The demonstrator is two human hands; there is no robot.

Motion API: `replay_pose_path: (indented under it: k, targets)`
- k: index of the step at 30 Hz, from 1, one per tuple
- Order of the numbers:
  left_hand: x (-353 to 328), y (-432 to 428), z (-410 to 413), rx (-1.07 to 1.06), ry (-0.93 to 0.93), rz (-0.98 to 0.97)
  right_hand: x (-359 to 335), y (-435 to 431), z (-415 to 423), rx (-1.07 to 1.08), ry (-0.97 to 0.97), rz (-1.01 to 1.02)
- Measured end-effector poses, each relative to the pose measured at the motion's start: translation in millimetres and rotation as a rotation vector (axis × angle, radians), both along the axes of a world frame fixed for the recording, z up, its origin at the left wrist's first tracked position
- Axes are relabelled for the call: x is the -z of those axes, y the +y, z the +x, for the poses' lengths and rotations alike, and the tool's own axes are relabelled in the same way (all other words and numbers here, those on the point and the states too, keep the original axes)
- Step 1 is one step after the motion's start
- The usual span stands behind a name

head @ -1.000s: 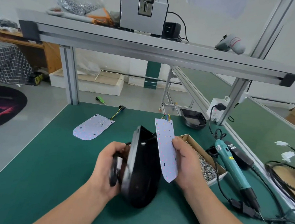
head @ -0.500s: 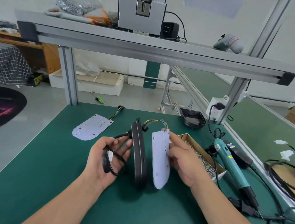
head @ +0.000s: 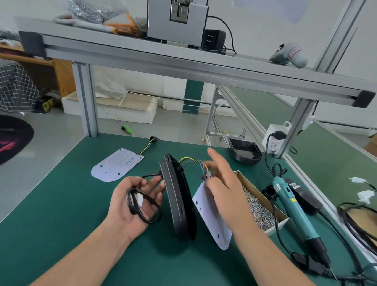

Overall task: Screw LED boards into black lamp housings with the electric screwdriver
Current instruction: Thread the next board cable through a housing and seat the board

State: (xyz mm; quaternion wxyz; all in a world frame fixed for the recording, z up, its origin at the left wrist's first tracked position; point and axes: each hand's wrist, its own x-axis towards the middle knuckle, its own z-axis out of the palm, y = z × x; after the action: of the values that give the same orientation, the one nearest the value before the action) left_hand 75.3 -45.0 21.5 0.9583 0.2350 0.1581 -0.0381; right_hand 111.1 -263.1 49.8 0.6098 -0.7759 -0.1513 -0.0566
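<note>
Housing (head: 176, 200) stood on edge on the mat (head: 64, 212), tilted, between both hands. Judged reason: this exposed both faces while the lead was sorted.

Left hand (head: 132, 217) held a coiled black cable (head: 130, 206) with a white plug in loosely curled fingers. The cable ran to the housing's back. It was probably gathered to stay clear of the seat. The fingertips reached the housing's rear, but contact could not be confirmed.

Right hand (head: 226, 191) gripped the board (head: 210, 221) at its upper end, forefinger stretched out, the rest blurred. The board leaned just beside the housing's open side, lower tip near the mat. Coloured wires (head: 193, 160) joined it to the housing's top. The board was not yet seated, and no screw was in.

Screwdriver (head: 295, 210) lay untouched on the right, beside the screw box (head: 278, 225), within reach of the right hand. A spare board (head: 116, 165) lay flat further left. A second housing (head: 245, 149) sat at the far edge.

Writing: the screwdriver carried labels and the bag on the shelf carried print, none of it legible. No brand could be read.
</note>
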Motion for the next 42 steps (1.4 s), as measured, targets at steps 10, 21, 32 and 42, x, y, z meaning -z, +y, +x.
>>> replay_pose_path:
  k: [10, 21, 32, 42]
  targets:
    - [-3.3, -6.5, 0.7, 0.066, -0.086, -0.006, -20.5, 38.5, 7.4, 0.055, -0.149, -0.308]
    - [-6.5, -10.7, -7.1, 0.149, -0.289, 0.220, -18.3, 47.4, 9.3, -0.038, -0.098, -0.380]
    - [-8.5, -11.7, -10.9, 0.066, -0.279, 0.367, -28.4, 46.5, 6.1, -0.008, -0.217, -0.579]
    - [-11.7, -13.7, -13.8, 0.020, -0.280, 0.371, -27.5, 40.5, 0.3, -0.076, -0.173, -0.424]
